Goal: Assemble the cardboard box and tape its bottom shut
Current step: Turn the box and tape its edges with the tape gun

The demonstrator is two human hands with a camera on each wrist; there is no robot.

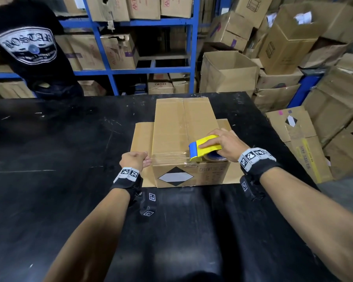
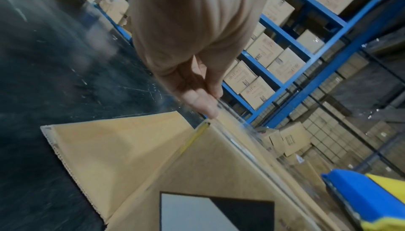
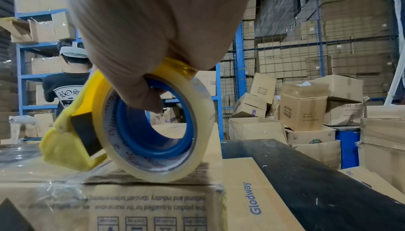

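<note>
Two hands are at the cardboard box [image 1: 183, 139], which is stood flaps-up on the black table [image 1: 49, 159] with its side flaps spread flat on the tabletop. A yellow and blue tape dispenser [image 1: 205, 147] is gripped by the right hand [image 1: 222, 143], fingers curled over its top and thumb hooked into the blue core of the tape roll [image 3: 157, 127]; the roll is rested on the box top near the box's front edge. A strip of clear tape [image 1: 169, 156] is stretched from the dispenser leftward along that edge, its free end pinched by the left hand [image 1: 135, 160] at the box's front left corner. "Glodway" is printed in blue on the box's right flap; an inverted "The product is qualified..." line is on the front face, beside a black and white diamond label [image 1: 175, 177]. Behind the box, "BOSTAR" is read on a person's black shirt [image 1: 27, 45].
</note>
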